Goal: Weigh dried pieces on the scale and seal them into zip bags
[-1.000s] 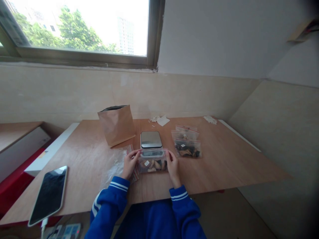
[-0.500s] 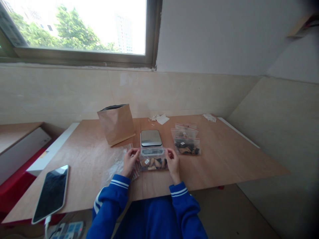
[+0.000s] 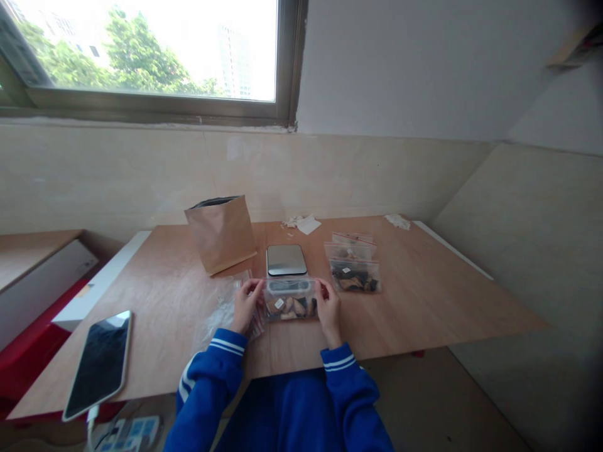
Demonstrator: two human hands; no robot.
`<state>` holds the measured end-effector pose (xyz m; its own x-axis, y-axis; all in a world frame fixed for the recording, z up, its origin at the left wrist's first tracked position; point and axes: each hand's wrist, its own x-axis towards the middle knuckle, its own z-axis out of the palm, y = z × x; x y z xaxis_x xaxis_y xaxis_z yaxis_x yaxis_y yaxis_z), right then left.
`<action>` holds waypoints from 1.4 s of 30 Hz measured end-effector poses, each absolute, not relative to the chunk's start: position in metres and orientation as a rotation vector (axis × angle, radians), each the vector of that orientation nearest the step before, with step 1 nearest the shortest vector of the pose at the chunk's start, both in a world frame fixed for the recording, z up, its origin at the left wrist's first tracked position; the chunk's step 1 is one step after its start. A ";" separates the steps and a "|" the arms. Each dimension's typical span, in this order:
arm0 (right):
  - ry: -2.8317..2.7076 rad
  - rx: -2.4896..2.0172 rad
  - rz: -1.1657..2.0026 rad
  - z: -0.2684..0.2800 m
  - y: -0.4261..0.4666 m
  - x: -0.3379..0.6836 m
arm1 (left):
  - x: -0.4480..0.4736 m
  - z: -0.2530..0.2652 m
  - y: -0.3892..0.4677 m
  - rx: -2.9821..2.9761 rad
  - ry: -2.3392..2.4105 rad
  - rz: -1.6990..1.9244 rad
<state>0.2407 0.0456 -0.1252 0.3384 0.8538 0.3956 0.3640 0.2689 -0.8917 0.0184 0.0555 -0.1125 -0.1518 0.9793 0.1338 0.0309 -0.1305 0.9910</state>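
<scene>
Between my hands is a clear zip-lock bag (image 3: 292, 307) with brown and dark dried pieces in its lower part and a small white label. My left hand (image 3: 245, 306) pinches its upper left corner, and my right hand (image 3: 328, 310) pinches the upper right corner. Just behind the bag lies a digital scale (image 3: 286, 260) with a shiny metal plate; its display shows through the bag's clear top. Under and beside my left hand are empty clear zip-lock bags (image 3: 219, 317) with red strips.
An open brown paper pouch (image 3: 221, 235) stands back left. Several filled zip-lock bags (image 3: 355, 276) stand in a row at right. A tablet (image 3: 100, 364) with a cable lies at the left edge. White paper scraps (image 3: 308, 225) lie by the wall on the wooden table (image 3: 424, 295).
Both hands keep their hold on the bag's upper corners. The bag has risen or tilted very slightly; all else stays in place, with a small shift of the camera.
</scene>
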 end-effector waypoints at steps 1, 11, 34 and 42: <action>-1.257 -1.329 0.464 -0.125 0.045 0.240 | 0.018 -0.113 0.056 1.257 1.274 1.409; -1.262 -1.297 0.352 -0.132 0.048 0.240 | 0.020 -0.117 0.058 1.392 1.417 1.398; -1.183 -1.293 0.466 -0.138 0.050 0.242 | 0.022 -0.114 0.052 1.421 1.284 1.314; -1.212 -1.309 0.471 -0.137 0.048 0.242 | 0.022 -0.113 0.051 1.454 1.286 1.320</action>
<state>0.2419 0.0485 -0.1367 0.3687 0.8381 0.4020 0.3463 0.2775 -0.8961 0.0219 0.0507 -0.1135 -0.0484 0.9783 0.2013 0.1760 -0.1900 0.9659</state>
